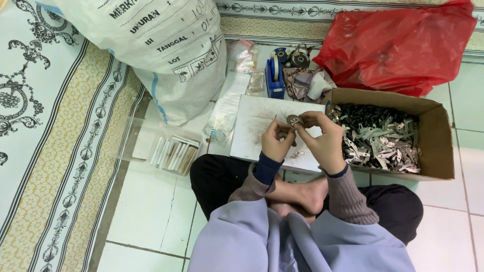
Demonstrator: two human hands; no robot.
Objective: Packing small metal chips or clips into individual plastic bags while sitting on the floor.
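I sit cross-legged on a tiled floor. My left hand (276,139) and my right hand (322,138) meet over a white board (254,128) in front of my knees. Together they pinch a small round grey metal piece (293,120) between the fingertips; a thin pin sticks up by my left fingers. A few small metal bits (297,153) lie on the board under my hands. To my right stands an open cardboard box (438,136) filled with several small flat metal parts (378,141).
A big white woven sack (151,45) leans at the back left, a red plastic bag (398,45) at the back right. A blue tape dispenser (274,75) and tape rolls sit behind the board. A clear tray of white strips (171,153) lies left, beside a patterned mat (50,126).
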